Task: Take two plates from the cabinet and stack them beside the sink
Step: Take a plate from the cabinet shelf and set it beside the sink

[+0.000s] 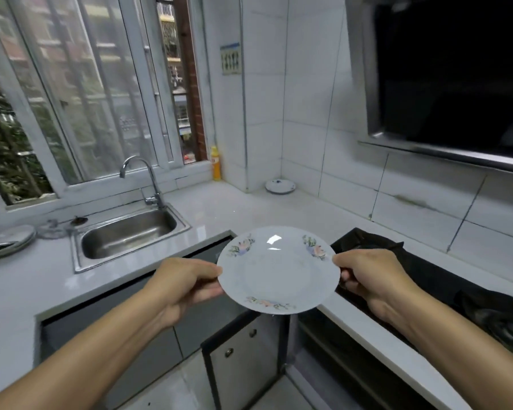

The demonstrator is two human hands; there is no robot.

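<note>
A white plate with flower prints hangs in the air in front of the counter corner, held level by both hands. My left hand grips its left rim and my right hand grips its right rim. The steel sink lies to the left, set in the grey counter. Below the plate a lower cabinet door stands open. Whether a second plate sits under the held one cannot be told.
A faucet rises behind the sink. Metal lids lie at the far left. A small white dish and a yellow bottle stand in the back corner. A black gas stove is at the right under a range hood.
</note>
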